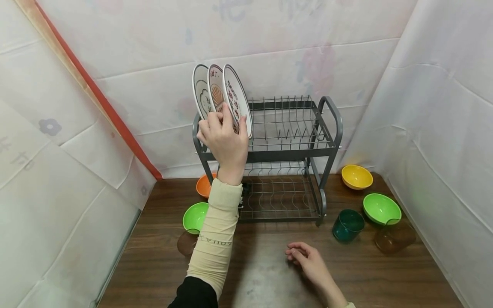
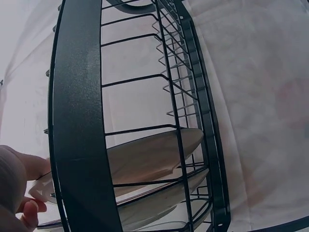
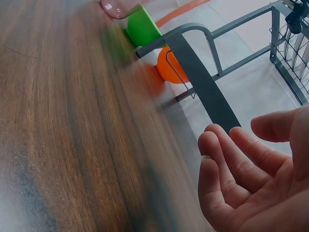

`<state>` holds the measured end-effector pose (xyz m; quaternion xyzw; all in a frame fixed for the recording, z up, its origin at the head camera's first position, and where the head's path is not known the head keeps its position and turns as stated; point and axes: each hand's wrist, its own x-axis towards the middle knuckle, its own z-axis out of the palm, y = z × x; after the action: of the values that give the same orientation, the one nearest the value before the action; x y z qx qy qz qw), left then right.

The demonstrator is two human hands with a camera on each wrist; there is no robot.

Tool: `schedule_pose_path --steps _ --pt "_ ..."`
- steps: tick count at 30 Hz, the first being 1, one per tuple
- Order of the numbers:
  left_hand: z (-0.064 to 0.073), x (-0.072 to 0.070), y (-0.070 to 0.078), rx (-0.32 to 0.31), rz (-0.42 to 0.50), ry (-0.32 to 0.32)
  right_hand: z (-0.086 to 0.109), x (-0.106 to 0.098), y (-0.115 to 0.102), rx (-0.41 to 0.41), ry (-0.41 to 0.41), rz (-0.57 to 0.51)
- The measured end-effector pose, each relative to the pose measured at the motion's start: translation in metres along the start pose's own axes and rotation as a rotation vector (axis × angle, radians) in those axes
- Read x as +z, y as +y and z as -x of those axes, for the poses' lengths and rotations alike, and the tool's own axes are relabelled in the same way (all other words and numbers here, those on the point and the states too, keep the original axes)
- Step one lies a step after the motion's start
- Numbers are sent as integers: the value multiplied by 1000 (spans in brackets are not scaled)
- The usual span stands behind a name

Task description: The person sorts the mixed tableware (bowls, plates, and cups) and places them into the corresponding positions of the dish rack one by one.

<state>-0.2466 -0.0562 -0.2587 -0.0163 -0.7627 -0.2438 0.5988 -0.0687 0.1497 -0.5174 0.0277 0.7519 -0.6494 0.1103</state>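
Three patterned round plates stand on edge at the left end of the upper tier of a dark grey two-tier dish rack (image 1: pixel 290 153). My left hand (image 1: pixel 225 139) pinches the front edge of the rightmost plate (image 1: pixel 239 100) between thumb and fingers. Beside it stand the middle plate (image 1: pixel 216 87), with an orange fan print, and the leftmost plate (image 1: pixel 201 92). From below, the left wrist view shows the plates' undersides (image 2: pixel 149 154) through the rack wires. My right hand (image 1: pixel 310 263) hovers low over the table's front, fingers loosely bent, holding nothing.
Left of the rack are an orange bowl (image 1: pixel 203 186), a green bowl (image 1: pixel 195 217) and a brownish clear cup (image 1: pixel 186 244), partly behind my sleeve. Right of it are a yellow bowl (image 1: pixel 357 177), another green bowl (image 1: pixel 381 208), a teal cup (image 1: pixel 348 226) and a brown clear cup (image 1: pixel 394 237).
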Motion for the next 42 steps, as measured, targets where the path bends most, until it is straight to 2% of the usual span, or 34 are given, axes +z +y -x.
schedule_pose_path --steps 7,11,15,19,25,30,36,42 --pt "2 -4 -1 19 27 -6 0 -10 -5 26 94 47" --pt "4 -5 -4 43 64 -1 -1 -21 -3 14 143 52" --pt "8 -8 -8 63 115 -3 0 -36 -2 49 184 74" --pt "12 -16 -11 84 183 -21 2 -53 -3 80 209 101" --pt "23 -34 -22 90 291 -52 5 -72 -4 38 237 118" --pt "38 -51 -32 86 349 -82 6 -82 -6 5 252 133" --pt "67 -74 -48 71 383 -215 7 -88 -7 18 255 140" --pt "107 -84 -59 8 398 -344 12 -89 -13 -37 275 199"
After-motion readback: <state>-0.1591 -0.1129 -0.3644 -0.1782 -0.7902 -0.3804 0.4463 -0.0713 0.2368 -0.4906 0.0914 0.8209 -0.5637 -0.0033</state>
